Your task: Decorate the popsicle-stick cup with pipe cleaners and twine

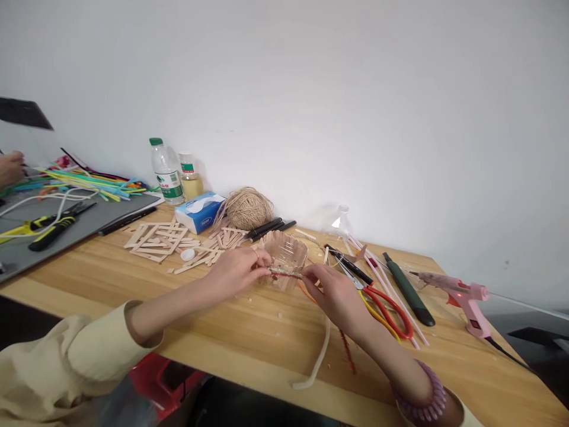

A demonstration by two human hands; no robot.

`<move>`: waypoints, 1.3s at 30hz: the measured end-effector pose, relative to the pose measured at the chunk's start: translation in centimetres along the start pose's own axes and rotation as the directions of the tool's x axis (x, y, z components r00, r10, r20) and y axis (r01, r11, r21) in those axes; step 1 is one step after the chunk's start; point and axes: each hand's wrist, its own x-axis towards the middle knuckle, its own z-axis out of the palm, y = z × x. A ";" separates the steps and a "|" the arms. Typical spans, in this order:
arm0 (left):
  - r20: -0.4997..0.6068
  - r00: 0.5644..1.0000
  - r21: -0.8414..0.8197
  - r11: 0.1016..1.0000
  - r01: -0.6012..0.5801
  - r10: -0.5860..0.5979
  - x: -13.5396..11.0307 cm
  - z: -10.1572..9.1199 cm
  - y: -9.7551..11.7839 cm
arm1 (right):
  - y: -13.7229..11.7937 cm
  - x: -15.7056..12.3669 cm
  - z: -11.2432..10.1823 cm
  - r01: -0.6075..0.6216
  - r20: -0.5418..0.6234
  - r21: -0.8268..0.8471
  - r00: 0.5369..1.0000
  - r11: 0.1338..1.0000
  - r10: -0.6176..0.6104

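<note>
Between my two hands stretches a twisted pipe cleaner [284, 273], silvery with some red in it. My left hand [242, 270] pinches its left end between thumb and fingertips. At the other end, the fingers of my right hand [331, 287] are closed on it. Just behind it stands a clear plastic container [284, 246] with a scalloped rim, its front partly covered by my hands. A red fuzzy strand [347, 351] hangs below my right hand; whether it joins the held piece cannot be told. Near it, a white strip [316, 362] lies curved on the table.
Orange-handled scissors [389, 311], a green cutter [409, 290] and a pink glue gun [462, 296] lie right. Wooden sticks [162, 240], a twine ball [249, 207], a tissue pack [200, 212] and bottles [166, 175] stand left. Another person's hand [11, 169] is beside colourful pipe cleaners [98, 181].
</note>
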 end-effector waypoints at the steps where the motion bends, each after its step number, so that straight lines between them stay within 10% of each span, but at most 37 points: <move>1: 0.002 0.999 -0.012 0.999 0.039 -0.039 0.0 0.0 0.0 | 0.1 0.0 0.1 0.000 -0.009 -0.003 1.000 1.000 0.000; 16: -0.059 0.998 0.051 0.998 -0.030 0.033 0.8 -0.4 -0.8 | 0.6 0.2 -0.8 -0.077 0.085 -0.009 0.993 0.997 0.077; 26: 0.201 0.979 0.075 0.995 -0.062 0.046 2.6 -2.1 -1.7 | 1.1 0.3 -2.2 -0.066 0.265 -0.116 0.960 0.991 0.095; 39: 0.047 0.938 -0.516 0.796 0.316 -0.342 5.0 -3.9 -4.5 | 5.4 -1.4 -3.1 -0.164 0.276 -0.210 0.936 0.964 0.219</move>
